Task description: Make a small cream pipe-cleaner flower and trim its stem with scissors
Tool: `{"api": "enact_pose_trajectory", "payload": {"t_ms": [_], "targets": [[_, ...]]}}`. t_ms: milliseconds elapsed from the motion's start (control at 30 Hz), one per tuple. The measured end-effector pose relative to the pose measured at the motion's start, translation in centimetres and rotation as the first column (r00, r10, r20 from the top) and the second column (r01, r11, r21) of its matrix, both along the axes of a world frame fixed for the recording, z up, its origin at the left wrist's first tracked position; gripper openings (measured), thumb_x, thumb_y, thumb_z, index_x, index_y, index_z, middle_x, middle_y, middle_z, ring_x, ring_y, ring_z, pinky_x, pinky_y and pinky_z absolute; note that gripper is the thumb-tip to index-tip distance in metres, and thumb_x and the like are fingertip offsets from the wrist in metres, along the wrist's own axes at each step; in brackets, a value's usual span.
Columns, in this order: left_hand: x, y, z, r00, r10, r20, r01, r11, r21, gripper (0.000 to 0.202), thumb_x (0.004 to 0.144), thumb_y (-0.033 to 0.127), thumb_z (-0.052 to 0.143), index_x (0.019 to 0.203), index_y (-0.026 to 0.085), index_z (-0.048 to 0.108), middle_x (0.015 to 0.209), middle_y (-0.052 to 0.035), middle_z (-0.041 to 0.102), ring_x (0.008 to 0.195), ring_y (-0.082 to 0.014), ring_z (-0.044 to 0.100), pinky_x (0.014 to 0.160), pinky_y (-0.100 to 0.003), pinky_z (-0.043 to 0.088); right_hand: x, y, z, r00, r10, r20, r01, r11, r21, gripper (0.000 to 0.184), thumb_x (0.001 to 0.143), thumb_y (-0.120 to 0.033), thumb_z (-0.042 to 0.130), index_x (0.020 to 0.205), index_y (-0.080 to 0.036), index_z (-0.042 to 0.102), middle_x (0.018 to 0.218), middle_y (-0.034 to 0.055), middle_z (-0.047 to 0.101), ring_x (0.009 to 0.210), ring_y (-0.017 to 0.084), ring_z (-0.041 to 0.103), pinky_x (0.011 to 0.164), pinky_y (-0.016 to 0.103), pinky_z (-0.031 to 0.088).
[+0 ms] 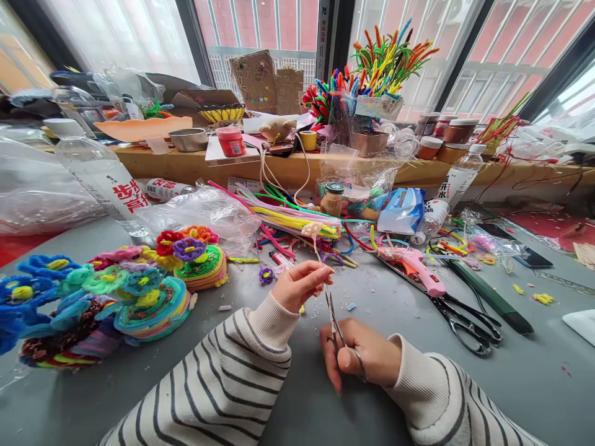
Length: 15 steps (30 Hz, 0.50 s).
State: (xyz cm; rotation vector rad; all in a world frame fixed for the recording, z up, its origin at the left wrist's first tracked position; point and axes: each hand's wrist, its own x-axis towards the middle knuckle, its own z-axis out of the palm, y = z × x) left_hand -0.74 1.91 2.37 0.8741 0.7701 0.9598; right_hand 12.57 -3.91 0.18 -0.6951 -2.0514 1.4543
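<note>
My left hand (302,284) pinches the stem of a small cream pipe-cleaner flower (312,230), its head pointing up above my fingers. Below the pinch hangs a thin pale length of the stem. My right hand (362,353) is wrapped round a small pair of scissors (336,328), thumb and fingers at the handles. The scissor blades point up and lie against the hanging stem just under my left fingers; whether they are cutting it I cannot tell. Behind the flower lies a bundle of coloured pipe cleaners (297,220).
Pipe-cleaner flower pots (199,266) crowd the left side. On the right lie a pink glue gun (413,266), large black-handled scissors (469,328) and a dark green stick (493,300). Water bottles (100,170) stand near a cluttered ledge (186,166) under the windows. Scraps dot the grey table (288,384).
</note>
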Motion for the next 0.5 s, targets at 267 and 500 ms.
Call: {"api": "enact_pose_trajectory", "payload": {"t_ms": [267,500], "targets": [[-0.13,0.02,-0.01,1.000,0.004,0.017,-0.004,1.000,-0.019,0.028,0.040,0.034,0.075,0.055,0.014,0.061,0.048,0.0029,0.054,0.042,-0.0027,0.044,0.042,-0.016,0.029,-0.05,0.02,-0.78,0.999,-0.027,-0.029,0.027,1.000,-0.008,0.072,0.072,-0.069,0.026,0.040,-0.010,0.053,0.046,-0.0009,0.041,0.044,0.006,0.039,0.046,0.020,0.031],[-0.26,0.14,-0.22,0.998,0.009,0.068,-0.008,1.000,-0.023,0.025,0.043,0.032,0.075,0.056,0.015,0.063,0.047,0.0038,0.053,0.041,-0.0019,0.042,0.041,-0.016,0.029,-0.35,0.05,-0.49,0.996,-0.086,-0.004,0.086,0.995,-0.041,0.065,0.073,-0.063,0.036,0.035,-0.013,0.050,0.041,-0.0017,0.038,0.043,0.006,0.038,0.046,0.020,0.032]]}}
